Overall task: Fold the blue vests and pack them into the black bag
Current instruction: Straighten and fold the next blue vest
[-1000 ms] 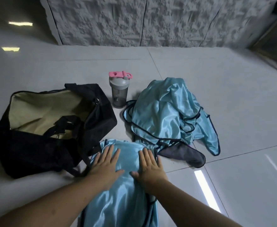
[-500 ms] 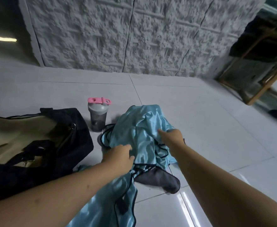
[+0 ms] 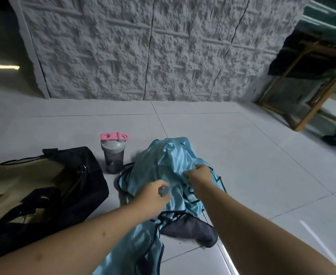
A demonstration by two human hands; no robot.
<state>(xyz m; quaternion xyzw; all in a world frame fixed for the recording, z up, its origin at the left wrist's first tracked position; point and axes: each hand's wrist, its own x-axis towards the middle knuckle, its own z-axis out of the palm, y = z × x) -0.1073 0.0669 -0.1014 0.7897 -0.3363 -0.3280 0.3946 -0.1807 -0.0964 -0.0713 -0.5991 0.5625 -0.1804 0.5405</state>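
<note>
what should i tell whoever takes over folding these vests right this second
Left hand: fingers curled into the crumpled pile of shiny light-blue vests with dark trim, gripping fabric.
Right hand: pinching the pile's cloth higher up.
Black fabric duffel bag with tan lining: open on the white tiled floor, left of the pile; no vest visible inside.
One more light-blue vest lies flat between the arms, nearest the camera.
Grey shaker bottle with pink lid stands between bag and pile.
Done: nothing packed as far as can be seen.
Left: pull a vest free, fold each one, pack all.
</note>
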